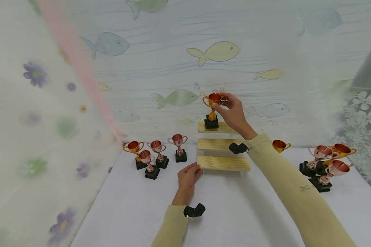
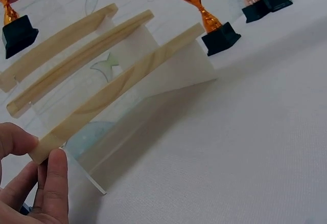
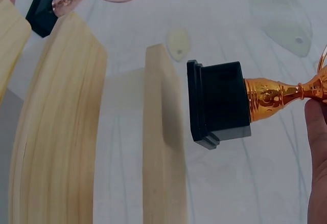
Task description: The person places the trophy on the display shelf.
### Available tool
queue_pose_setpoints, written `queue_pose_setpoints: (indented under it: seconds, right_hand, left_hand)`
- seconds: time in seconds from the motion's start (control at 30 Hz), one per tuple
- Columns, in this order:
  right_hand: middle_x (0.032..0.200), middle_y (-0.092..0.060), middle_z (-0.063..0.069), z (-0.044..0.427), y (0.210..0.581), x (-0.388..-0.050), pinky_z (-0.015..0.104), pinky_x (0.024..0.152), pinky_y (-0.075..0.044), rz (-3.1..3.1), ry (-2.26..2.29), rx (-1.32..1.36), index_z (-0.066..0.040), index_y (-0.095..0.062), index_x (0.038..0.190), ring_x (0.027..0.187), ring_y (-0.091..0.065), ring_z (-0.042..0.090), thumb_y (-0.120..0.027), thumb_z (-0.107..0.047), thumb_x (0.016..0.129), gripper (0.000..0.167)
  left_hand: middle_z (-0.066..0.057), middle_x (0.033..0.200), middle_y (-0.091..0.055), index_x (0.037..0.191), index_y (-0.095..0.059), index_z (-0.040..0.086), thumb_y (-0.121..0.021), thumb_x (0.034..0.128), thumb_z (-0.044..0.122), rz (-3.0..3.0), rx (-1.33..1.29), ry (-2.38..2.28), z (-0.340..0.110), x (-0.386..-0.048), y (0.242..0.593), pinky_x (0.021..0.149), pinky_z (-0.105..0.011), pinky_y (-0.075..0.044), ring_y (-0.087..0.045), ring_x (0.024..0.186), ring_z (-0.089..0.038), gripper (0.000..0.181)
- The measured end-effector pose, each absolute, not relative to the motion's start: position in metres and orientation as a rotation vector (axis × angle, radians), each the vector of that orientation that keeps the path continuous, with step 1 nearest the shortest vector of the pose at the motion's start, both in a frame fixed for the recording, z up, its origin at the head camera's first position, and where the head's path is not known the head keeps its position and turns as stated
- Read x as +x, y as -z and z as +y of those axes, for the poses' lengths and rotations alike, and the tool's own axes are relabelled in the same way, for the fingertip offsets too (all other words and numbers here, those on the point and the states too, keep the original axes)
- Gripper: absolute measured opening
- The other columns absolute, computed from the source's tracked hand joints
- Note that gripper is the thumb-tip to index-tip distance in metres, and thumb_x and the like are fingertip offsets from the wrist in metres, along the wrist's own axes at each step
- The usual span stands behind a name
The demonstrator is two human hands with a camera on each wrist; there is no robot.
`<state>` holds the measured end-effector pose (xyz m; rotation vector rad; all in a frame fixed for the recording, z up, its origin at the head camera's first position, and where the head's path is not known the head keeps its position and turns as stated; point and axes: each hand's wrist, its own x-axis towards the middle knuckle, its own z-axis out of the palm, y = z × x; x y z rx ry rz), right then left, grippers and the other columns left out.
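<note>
My right hand (image 1: 235,115) grips an orange-gold trophy (image 1: 212,120) by its cup, upright over the left part of the top wooden board (image 1: 225,128) of a three-step stand. In the right wrist view, a small gap separates the trophy's black base (image 3: 219,101) from the top board (image 3: 162,142), with fingers (image 3: 317,157) on the gold part. Down at the lowest board (image 1: 224,163), my left hand (image 1: 186,180) pinches its left end. The left wrist view shows the thumb and fingertips on that board's end (image 2: 43,150); nothing stands on the boards.
Left of the stand are several trophies: a gold one (image 1: 133,147) and pink-copper ones, one (image 1: 180,154) nearest the stand. More stand at the right (image 1: 323,183), with a gold one (image 1: 279,145) partly behind my right sleeve. A fish-patterned curtain (image 1: 173,75) hangs behind.
</note>
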<state>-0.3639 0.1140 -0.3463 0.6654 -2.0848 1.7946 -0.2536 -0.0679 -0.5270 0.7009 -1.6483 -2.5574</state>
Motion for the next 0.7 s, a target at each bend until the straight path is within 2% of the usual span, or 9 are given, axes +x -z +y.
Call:
queue_pose_setpoints:
  seconds: [0.17, 0.57, 0.7]
  right_hand:
    - [0.126, -0.061, 0.021, 0.107, 0.339, -0.354, 0.017, 0.087, -0.053, -2.102, -1.798, 0.671, 0.008, -0.055, 0.136, 0.099, -0.063, 0.007, -0.065, -0.005, 0.098, 0.041]
    - [0.129, -0.06, 0.025, 0.099, 0.343, -0.36, 0.02, 0.091, -0.053, -2.103, -1.829, 0.646, 0.008, -0.055, 0.135, 0.102, -0.063, 0.008, -0.065, -0.004, 0.098, 0.04]
    - [0.13, -0.059, 0.025, 0.095, 0.348, -0.365, 0.02, 0.091, -0.053, -2.112, -1.821, 0.628, 0.008, -0.055, 0.134, 0.107, -0.064, 0.019, -0.064, -0.003, 0.098, 0.039]
  left_hand:
    - [-0.018, 0.11, -0.069, 0.12, -0.068, -0.011, -0.071, 0.0887, -0.001, -1.644, 0.676, 2.56, -0.067, -0.253, 0.527, 0.08, -0.025, -0.062, -0.069, 0.085, -0.014, 0.033]
    - [-0.021, 0.114, -0.069, 0.12, -0.068, -0.01, -0.071, 0.089, 0.0, -1.664, 0.684, 2.556, -0.068, -0.253, 0.527, 0.081, -0.026, -0.062, -0.069, 0.088, -0.015, 0.033]
    - [-0.02, 0.114, -0.069, 0.121, -0.068, -0.01, -0.071, 0.0893, 0.0, -1.674, 0.678, 2.553, -0.068, -0.253, 0.527, 0.081, -0.026, -0.062, -0.069, 0.088, -0.015, 0.033]
